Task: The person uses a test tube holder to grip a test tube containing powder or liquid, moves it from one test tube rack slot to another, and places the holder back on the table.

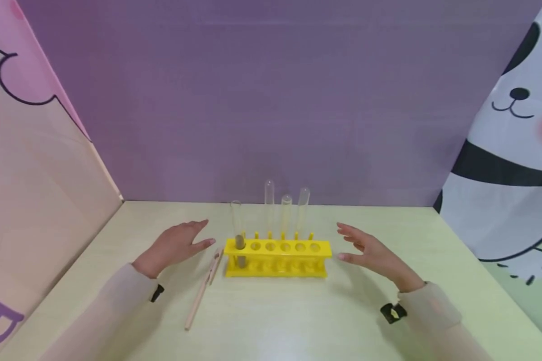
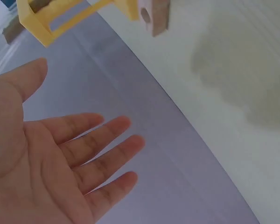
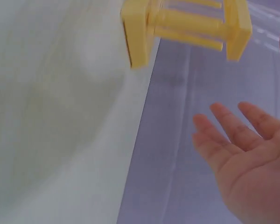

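A yellow test tube rack (image 1: pixel 277 273) stands on the table between both hands. Its leftmost hole holds an upright test tube (image 1: pixel 240 242) with something grey in the lower part. Three clear test tubes (image 1: pixel 269 200) stand upside down on pegs along the back. Left of the rack lies a pale wooden test tube clamp (image 1: pixel 198 301); its end (image 2: pixel 154 16) also shows in the left wrist view. My left hand (image 1: pixel 176 245) is spread beside the clamp and rack, touching neither. On the other side, my right hand (image 1: pixel 372 255) has relaxed fingers and holds nothing, apart from the rack's right end (image 3: pixel 140 32).
The pale table (image 1: pixel 262 321) ends at a purple backdrop (image 1: pixel 271 110). A printed panel stands on the left, and a panda-print panel (image 1: pixel 501 200) on the right. Dark straps or devices (image 1: pixel 393 313) sit at the wrists.
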### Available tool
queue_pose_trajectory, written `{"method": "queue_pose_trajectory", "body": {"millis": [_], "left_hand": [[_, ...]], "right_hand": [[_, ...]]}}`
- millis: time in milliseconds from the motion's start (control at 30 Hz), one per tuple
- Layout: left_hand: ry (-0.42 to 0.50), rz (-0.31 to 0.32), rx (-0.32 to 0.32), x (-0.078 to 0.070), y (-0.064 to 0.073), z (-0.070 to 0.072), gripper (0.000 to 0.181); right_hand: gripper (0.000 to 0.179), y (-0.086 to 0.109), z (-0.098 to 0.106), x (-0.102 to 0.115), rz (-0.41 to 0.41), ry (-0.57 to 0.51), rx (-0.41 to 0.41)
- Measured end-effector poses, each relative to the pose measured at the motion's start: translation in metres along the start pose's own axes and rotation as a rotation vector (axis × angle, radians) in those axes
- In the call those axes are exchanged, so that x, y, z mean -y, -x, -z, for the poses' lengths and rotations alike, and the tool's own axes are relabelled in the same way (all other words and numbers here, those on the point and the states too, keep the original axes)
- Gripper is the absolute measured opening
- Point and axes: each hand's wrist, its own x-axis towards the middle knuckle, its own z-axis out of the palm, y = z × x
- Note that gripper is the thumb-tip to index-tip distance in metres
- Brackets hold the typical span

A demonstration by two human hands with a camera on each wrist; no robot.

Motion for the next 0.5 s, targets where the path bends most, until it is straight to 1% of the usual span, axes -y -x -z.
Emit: {"method": "queue_pose_trajectory", "body": {"millis": [100, 233, 367, 500], "left_hand": [[0.033, 0.010, 0.029, -0.005, 0.001, 0.000, 0.061], [0.080, 0.010, 0.069, -0.010, 0.005, -0.002, 0.056], [0.077, 0.006, 0.089, -0.013, 0.007, -0.008, 0.049], [0.067, 0.012, 0.105, -0.016, 0.007, -0.018, 0.038]], "right_hand": [[0.074, -0.002, -0.008, 0.003, 0.003, -0.051, -0.003], [0.075, -0.003, -0.018, 0.007, -0.049, -0.106, 0.003], [0.071, -0.005, -0.028, 0.009, -0.112, -0.154, -0.012], [0.062, -0.007, -0.037, 0.007, -0.131, -0.245, -0.043]]}}
